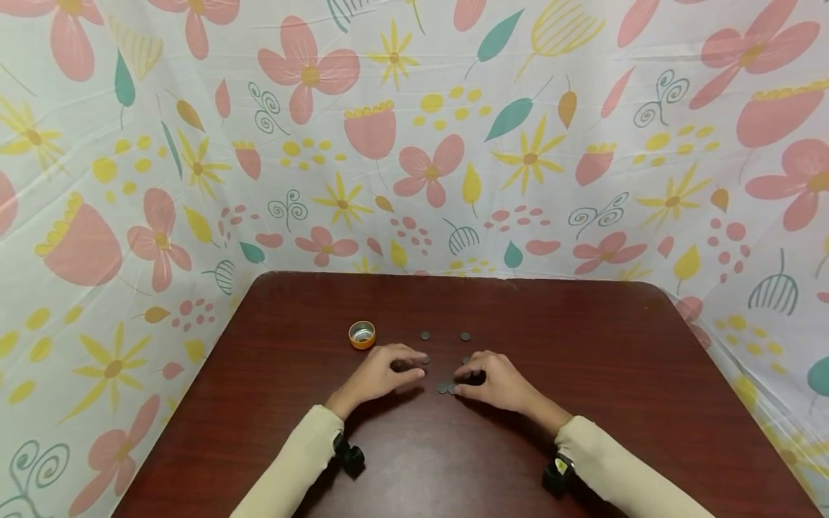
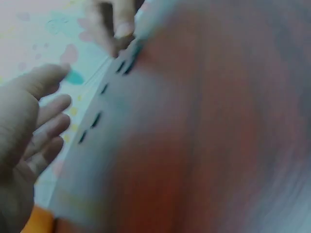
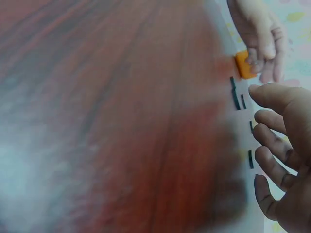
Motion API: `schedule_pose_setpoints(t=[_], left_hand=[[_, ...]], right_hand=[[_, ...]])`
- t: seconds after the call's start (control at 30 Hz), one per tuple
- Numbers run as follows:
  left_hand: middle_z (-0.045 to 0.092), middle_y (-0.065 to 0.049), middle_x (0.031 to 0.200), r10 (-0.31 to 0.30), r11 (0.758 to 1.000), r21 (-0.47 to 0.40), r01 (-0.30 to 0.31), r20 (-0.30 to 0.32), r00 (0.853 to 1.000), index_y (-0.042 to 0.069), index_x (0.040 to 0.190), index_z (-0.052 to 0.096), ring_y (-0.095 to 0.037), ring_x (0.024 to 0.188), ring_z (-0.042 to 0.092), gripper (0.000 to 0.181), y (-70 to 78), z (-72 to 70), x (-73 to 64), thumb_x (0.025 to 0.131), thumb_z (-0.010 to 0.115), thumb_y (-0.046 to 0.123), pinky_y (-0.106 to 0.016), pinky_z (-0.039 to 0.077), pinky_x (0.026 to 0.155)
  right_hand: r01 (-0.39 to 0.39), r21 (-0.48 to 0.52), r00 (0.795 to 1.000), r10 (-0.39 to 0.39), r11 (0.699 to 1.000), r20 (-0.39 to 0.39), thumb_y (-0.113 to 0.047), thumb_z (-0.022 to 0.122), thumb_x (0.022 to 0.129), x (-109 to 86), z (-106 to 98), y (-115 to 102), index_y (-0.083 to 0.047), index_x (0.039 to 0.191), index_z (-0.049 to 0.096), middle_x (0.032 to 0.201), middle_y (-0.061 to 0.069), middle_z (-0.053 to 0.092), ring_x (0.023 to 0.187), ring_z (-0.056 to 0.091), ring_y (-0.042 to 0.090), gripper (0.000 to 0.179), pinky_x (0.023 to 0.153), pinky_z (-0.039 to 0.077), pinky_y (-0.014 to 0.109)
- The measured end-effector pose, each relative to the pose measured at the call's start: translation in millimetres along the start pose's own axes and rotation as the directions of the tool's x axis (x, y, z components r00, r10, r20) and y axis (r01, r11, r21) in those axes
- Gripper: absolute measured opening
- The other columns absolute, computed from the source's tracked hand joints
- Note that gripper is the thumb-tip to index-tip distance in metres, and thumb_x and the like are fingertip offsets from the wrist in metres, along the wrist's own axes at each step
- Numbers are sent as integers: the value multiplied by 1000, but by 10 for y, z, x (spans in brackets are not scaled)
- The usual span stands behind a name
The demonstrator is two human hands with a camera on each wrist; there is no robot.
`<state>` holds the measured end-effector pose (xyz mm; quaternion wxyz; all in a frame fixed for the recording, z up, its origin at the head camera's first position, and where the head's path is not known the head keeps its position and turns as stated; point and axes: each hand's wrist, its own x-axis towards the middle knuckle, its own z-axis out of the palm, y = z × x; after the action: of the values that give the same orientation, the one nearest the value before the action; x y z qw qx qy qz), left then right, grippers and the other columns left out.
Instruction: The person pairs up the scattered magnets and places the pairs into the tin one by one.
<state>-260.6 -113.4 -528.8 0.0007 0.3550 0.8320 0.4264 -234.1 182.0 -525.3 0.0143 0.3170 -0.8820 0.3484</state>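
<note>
Several small dark flat discs lie on the table, set out in two columns that draw together at the near end. My left hand (image 1: 387, 368) is at the left column, its fingertips right at a disc (image 1: 425, 360) and its thumb spread apart from them. On the other side, my right hand (image 1: 494, 381) has its thumb tip at the edge of a near disc (image 1: 452, 389), which lies against another disc (image 1: 442, 388). Its fingers partly cover a disc (image 1: 465, 360). In the right wrist view the right hand's fingers (image 3: 272, 143) are loosely bent, apart from the thumb.
An orange-rimmed round tin (image 1: 362, 335), silvery inside, stands just beyond the left hand. Two more discs lie farther back, one on the left (image 1: 424, 336) and one on the right (image 1: 465, 337). A flower-patterned cloth (image 1: 427, 208) hangs behind the dark red-brown table (image 1: 583, 324).
</note>
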Motion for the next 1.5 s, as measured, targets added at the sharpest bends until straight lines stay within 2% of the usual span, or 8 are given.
schedule_pose_setpoints(t=[0.17, 0.3, 0.43, 0.53, 0.67, 0.9, 1.17, 1.5], left_hand=[[70, 2, 126, 59, 996, 83, -45, -173, 983, 17, 128, 73, -18, 118, 65, 38, -96, -318, -24, 94, 78, 32, -44, 55, 96], [63, -6, 140, 23, 994, 109, 3, -236, 972, 18, 135, 69, -27, 136, 53, 48, -271, -504, -71, 91, 81, 33, -52, 50, 103], [54, -12, 150, -66, 993, 76, 87, -244, 968, 11, 140, 64, -31, 143, 45, 58, -444, -588, -145, 90, 81, 35, -56, 47, 105], [52, -13, 152, -130, 987, 58, 148, -238, 962, 8, 143, 60, -31, 143, 45, 66, -530, -605, -191, 89, 82, 36, -58, 44, 109], [52, -12, 152, -182, 981, 29, 194, -235, 955, 8, 147, 56, -32, 143, 45, 72, -597, -599, -236, 87, 85, 35, -59, 41, 111], [60, -8, 143, -265, 964, -42, 264, -256, 930, 10, 149, 55, -29, 121, 63, 73, -659, -591, -294, 86, 85, 32, -53, 52, 99], [60, -8, 144, -298, 954, -49, 296, -268, 916, 9, 149, 55, -29, 117, 64, 70, -672, -595, -306, 88, 84, 28, -51, 53, 98], [60, -11, 144, -305, 952, -70, 297, -261, 916, 7, 150, 53, -31, 119, 64, 72, -662, -604, -313, 89, 83, 30, -51, 53, 99]], right_hand=[[6, 10, 1000, -6, 1000, -14, -30, 81, 90, 57, 16, -25, -14, 109, 81, 98, -7, 72, 90, 61, 13, 25, 71, 52, 28], [0, 5, 1000, 0, 1000, -4, -33, 82, 90, 89, 73, -50, -15, 109, 81, 97, -7, 71, 90, 62, 12, 27, 73, 51, 28], [-23, -36, 1000, 24, 999, 13, -37, 84, 86, 104, 138, -90, -17, 109, 81, 95, -9, 69, 89, 59, 10, 30, 75, 48, 29], [-35, -80, 999, 36, 996, 14, -39, 87, 83, 113, 187, -105, -20, 108, 82, 93, -12, 66, 85, 55, 7, 32, 73, 46, 28], [-59, -101, 998, 61, 993, 17, -40, 88, 80, 110, 221, -112, -22, 107, 83, 92, -14, 63, 83, 52, 5, 32, 71, 45, 26], [-80, -64, 996, 82, 995, 41, -36, 87, 83, 106, 216, -139, -21, 106, 83, 92, -15, 63, 86, 52, 6, 28, 80, 43, 33], [-79, -65, 996, 82, 995, 43, -34, 84, 86, 116, 214, -129, -23, 105, 83, 90, -18, 62, 85, 50, 4, 22, 83, 40, 35], [-41, -67, 999, 43, 997, 30, -34, 84, 87, 152, 184, -151, -23, 99, 84, 88, -19, 65, 85, 51, 3, 17, 82, 42, 35]])
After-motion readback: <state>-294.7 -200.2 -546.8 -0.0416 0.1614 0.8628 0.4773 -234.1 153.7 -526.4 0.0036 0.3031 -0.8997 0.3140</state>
